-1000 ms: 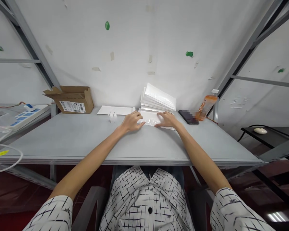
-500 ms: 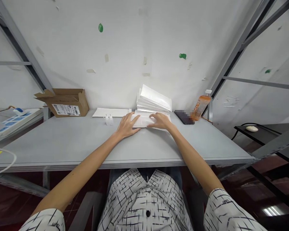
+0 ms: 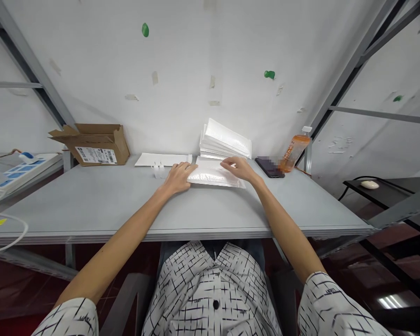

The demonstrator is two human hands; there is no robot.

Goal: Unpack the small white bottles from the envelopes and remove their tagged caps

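A white bubble mailer (image 3: 214, 175) lies lengthwise on the grey table in front of me. My left hand (image 3: 178, 177) is closed on its left end, thumb at the near edge. Over its right part, my right hand (image 3: 240, 169) has fingers and thumb pinched together at the mailer's upper edge; what exactly they hold there is small and partly hidden. Just behind leans a fanned stack of white bubble mailers (image 3: 226, 139) against the wall. Left of my left hand stand white plug chargers (image 3: 157, 170), with a flat white packet (image 3: 161, 159) behind them.
An opened cardboard box (image 3: 100, 147) with a label stands at the back left. At the back right are a dark phone (image 3: 269, 167) and an orange drink bottle (image 3: 295, 150). A power strip (image 3: 30, 170) and a white cable (image 3: 21, 224) are at far left.
My left hand has slid left to the mailer's end, and my right hand has shifted right and up, its fingers closing. More of the mailer's surface shows between them.
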